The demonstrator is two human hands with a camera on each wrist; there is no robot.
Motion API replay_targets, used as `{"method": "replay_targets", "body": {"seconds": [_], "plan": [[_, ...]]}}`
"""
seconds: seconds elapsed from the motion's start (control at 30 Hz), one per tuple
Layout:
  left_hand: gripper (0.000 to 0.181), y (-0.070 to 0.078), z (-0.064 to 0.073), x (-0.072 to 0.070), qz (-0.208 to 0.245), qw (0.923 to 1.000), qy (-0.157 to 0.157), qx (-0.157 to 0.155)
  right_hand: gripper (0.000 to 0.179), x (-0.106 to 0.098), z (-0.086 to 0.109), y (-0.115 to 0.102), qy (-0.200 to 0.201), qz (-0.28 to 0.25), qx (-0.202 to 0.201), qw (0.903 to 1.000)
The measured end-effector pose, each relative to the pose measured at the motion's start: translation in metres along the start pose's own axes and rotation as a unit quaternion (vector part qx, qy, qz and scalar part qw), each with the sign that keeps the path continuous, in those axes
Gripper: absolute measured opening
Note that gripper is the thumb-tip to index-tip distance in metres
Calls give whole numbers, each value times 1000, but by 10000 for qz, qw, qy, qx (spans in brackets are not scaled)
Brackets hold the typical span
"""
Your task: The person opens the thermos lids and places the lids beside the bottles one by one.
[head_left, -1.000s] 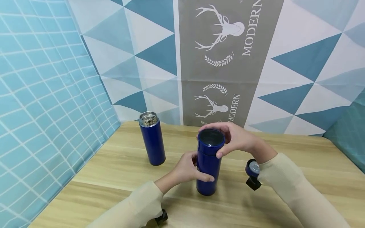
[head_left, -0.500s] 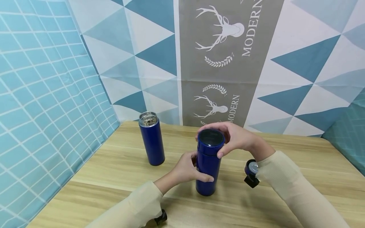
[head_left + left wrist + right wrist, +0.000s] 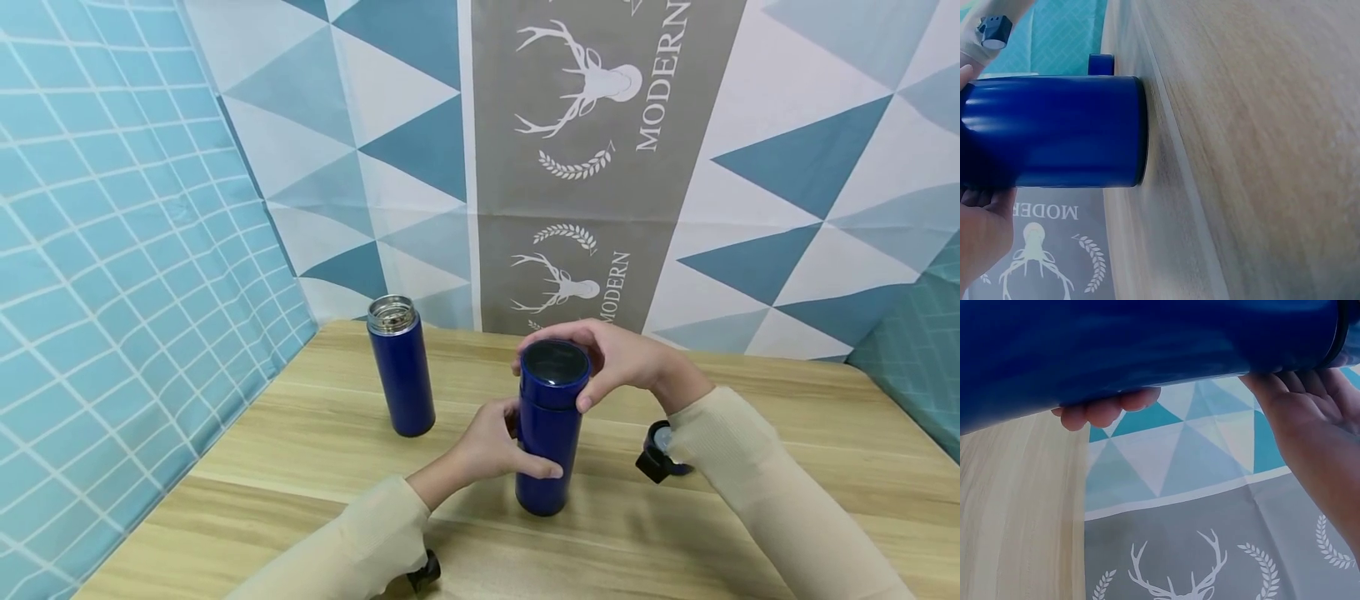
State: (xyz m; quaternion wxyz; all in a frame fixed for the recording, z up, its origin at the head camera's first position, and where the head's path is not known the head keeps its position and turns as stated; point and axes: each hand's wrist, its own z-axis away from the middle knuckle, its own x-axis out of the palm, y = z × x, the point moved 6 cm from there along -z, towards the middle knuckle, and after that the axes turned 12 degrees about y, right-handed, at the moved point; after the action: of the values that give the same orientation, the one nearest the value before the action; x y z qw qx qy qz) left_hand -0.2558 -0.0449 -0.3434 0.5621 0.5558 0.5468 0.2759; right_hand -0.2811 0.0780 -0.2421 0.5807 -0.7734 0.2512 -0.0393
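Note:
A blue thermos with a dark glossy top stands upright on the wooden table. My left hand grips its body from the left, thumb across the front. Around its lid my right hand curls, thumb at the near right side and fingers behind. In the left wrist view the base of the thermos meets the table. The right wrist view shows left fingertips below the body and the right hand near the lid end.
A second blue thermos, uncapped with a steel mouth, stands at the back left. A loose blue lid lies on the table at the right, partly hidden by the right sleeve and black wrist camera. Patterned cloth hangs behind.
My right wrist and sleeve have shifted slightly left and up, the thumb sliding a little along the lid. The left hand and the thermos body stay in place.

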Motion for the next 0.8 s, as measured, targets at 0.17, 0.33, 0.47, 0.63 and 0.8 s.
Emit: {"method": "replay_targets", "body": {"seconds": [0.17, 0.33, 0.47, 0.63, 0.8], "plan": [[54, 0, 0, 0, -36, 10000, 54, -22, 70, 1, 1, 2, -202, -142, -98, 9996], [54, -1, 1, 0, -129, 9998, 113, -92, 79, 5, 4, 1, -101, -9, -354, 9993], [53, -1, 1, 0, -115, 9998, 93, -91, 85, 5, 11, 0, 333, 273, -434, 9981], [53, -1, 3, 1, 3, 9999, 91, -91, 80, 6, 23, -3, 1480, 849, -258, 9850], [53, -1, 2, -1, 27, 9999, 121, -91, 76, 17, 30, -8, 2609, 1531, 138, 9531]]}}
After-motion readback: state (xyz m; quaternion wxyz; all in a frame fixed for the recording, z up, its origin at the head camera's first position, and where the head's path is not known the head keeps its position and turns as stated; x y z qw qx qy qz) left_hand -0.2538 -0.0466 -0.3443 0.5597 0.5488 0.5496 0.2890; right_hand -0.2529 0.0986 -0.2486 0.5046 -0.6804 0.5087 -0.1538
